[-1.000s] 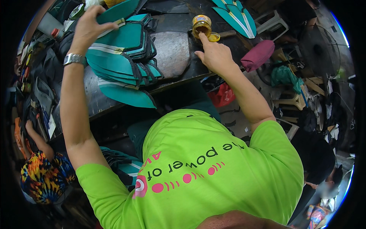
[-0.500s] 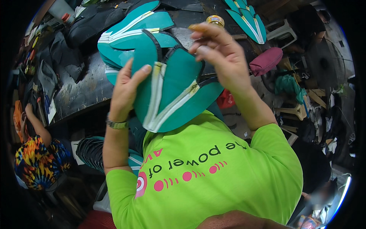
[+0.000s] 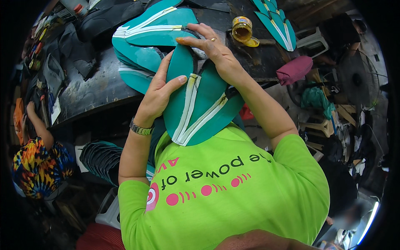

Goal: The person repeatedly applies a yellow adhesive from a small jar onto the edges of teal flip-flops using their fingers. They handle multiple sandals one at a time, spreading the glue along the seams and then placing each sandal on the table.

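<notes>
Your dark bench curves across the top, and everything sits around it. On it, toward its left, lies a stack of teal panels. Just off its near edge, against your chest, you hold one teal panel with pale strips, tilted up. Your right hand lies flat over the panel's upper right edge, fingers spread and pressing, with the panel under the palm. Your left hand cups its left edge, thumb on the face, fingers behind, pinching it. A small open jar stands at the bench's far right, well apart from both hands.
</notes>
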Demonstrator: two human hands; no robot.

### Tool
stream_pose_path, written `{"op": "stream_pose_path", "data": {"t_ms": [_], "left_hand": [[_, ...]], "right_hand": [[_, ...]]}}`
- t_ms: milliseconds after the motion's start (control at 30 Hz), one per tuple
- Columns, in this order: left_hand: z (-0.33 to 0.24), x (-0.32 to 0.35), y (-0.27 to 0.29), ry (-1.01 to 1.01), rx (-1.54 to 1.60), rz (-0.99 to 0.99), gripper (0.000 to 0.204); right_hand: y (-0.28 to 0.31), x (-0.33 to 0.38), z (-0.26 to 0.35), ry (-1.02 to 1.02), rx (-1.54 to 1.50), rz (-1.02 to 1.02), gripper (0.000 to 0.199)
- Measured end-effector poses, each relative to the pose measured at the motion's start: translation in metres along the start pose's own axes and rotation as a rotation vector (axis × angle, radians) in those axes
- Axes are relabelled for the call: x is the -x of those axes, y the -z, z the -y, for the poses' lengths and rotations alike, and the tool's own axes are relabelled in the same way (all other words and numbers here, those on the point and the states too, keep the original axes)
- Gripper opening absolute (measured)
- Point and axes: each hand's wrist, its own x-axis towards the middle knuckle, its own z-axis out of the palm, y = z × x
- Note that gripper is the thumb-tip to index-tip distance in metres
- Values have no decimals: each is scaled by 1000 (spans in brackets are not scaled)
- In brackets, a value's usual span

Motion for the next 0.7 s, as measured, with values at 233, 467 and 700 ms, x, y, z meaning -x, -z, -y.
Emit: {"op": "stream_pose_path", "data": {"t_ms": [233,467,700], "left_hand": [[-1,3,1,10,-19,22,64],[1,8,-1,63,214,-33,61],[4,11,-1,90,303,-107,57]], "right_hand": [[1,0,5,-4,-18,26,51],[8,26,16,30,404,7,37],[9,39,25,157,578,58,31]]}}
